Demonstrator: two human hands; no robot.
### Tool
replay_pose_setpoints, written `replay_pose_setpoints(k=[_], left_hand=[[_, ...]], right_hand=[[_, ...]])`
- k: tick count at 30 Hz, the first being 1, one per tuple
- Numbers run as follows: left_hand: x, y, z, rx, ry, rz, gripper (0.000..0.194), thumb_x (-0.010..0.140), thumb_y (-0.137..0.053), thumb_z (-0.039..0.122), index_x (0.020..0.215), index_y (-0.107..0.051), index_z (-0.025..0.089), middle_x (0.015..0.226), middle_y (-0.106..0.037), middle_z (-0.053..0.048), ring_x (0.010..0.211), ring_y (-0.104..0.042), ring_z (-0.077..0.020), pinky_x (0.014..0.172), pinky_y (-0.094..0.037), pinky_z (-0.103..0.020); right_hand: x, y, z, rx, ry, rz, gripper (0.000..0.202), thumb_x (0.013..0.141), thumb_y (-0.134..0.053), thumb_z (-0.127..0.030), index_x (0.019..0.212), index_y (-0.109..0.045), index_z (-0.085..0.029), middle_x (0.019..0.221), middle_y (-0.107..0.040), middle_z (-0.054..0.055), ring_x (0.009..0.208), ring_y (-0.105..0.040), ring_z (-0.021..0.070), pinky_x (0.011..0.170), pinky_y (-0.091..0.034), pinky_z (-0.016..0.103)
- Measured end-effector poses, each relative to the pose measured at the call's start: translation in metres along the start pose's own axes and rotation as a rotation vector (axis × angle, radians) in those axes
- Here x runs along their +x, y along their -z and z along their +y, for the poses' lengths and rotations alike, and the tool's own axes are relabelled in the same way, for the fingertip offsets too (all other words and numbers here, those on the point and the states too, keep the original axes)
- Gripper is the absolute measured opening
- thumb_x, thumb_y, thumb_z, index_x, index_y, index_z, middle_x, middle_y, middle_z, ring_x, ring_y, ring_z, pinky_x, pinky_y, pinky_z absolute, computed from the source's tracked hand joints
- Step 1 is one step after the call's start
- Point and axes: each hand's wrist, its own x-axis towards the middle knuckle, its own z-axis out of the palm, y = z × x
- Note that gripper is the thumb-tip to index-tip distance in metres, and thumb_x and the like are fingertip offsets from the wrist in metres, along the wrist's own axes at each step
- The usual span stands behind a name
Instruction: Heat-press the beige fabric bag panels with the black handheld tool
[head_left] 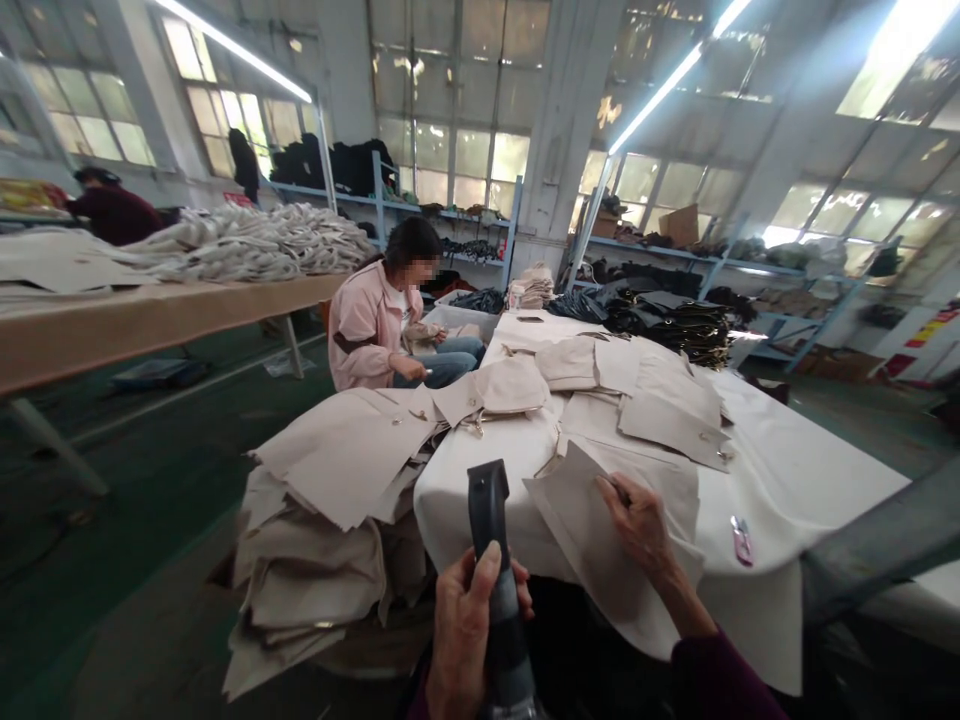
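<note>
My left hand (466, 625) is wrapped round a long black handheld tool (491, 530). The tool stands nearly upright at the table's near edge; its exact kind cannot be made out. To the right, my right hand (637, 515) pinches the upper edge of a beige fabric piece (581, 505), which hangs partly over the edge. More beige fabric pieces (660, 385), some with metal fittings, lie beyond it. A pair of pink-handled thread snips (742, 542) rests on the white tabletop right of my right hand.
A tall stack of beige pieces (322, 570) stands left of the white table (817, 470). Beyond it a person in a pink jacket (364, 325) sits handling fabric. Dark folded pieces (667, 320) are piled at the back. Another table (172, 320) bears pale straps at left.
</note>
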Motion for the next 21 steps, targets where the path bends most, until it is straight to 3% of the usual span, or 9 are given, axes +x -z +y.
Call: replay_pose_setpoints(k=[6, 10, 16, 21], left_hand=[[-0.017, 0.003, 0.009, -0.02, 0.004, 0.005, 0.038, 0.078, -0.059, 0.049, 0.079, -0.064, 0.011, 0.056, -0.063, -0.003, 0.047, -0.056, -0.0122, 0.046, -0.044, -0.021], [-0.025, -0.004, 0.002, -0.047, 0.012, -0.108, 0.042, 0.076, -0.06, 0.052, 0.076, -0.064, 0.01, 0.05, -0.061, -0.003, 0.04, -0.054, -0.0118, 0.041, -0.042, -0.021], [-0.027, -0.017, -0.011, -0.029, 0.016, -0.285, 0.049, 0.078, -0.055, 0.058, 0.065, -0.06, 0.01, 0.046, -0.059, -0.004, 0.036, -0.053, -0.0116, 0.037, -0.043, -0.021], [-0.021, -0.027, -0.015, -0.067, 0.059, -0.274, 0.049, 0.074, -0.06, 0.059, 0.074, -0.059, 0.01, 0.052, -0.061, -0.004, 0.036, -0.053, -0.0111, 0.037, -0.045, -0.022]], right_hand=[[-0.002, -0.008, -0.016, 0.012, -0.018, -0.082, 0.033, 0.087, -0.04, -0.034, 0.058, -0.03, -0.023, 0.053, -0.029, -0.007, 0.05, -0.031, 0.0114, 0.051, -0.025, 0.025], [0.0, -0.011, -0.028, 0.043, 0.0, -0.154, 0.028, 0.084, -0.038, -0.029, 0.057, -0.03, -0.024, 0.051, -0.035, -0.006, 0.048, -0.035, 0.0127, 0.05, -0.026, 0.026], [-0.003, 0.0, -0.041, 0.12, 0.004, -0.205, 0.026, 0.085, -0.035, -0.029, 0.06, -0.033, -0.024, 0.055, -0.041, -0.003, 0.052, -0.041, 0.0148, 0.052, -0.032, 0.027], [-0.013, 0.01, -0.042, 0.201, -0.018, -0.247, 0.027, 0.088, -0.034, -0.03, 0.062, -0.04, -0.023, 0.059, -0.045, -0.003, 0.056, -0.043, 0.0148, 0.053, -0.036, 0.026]])
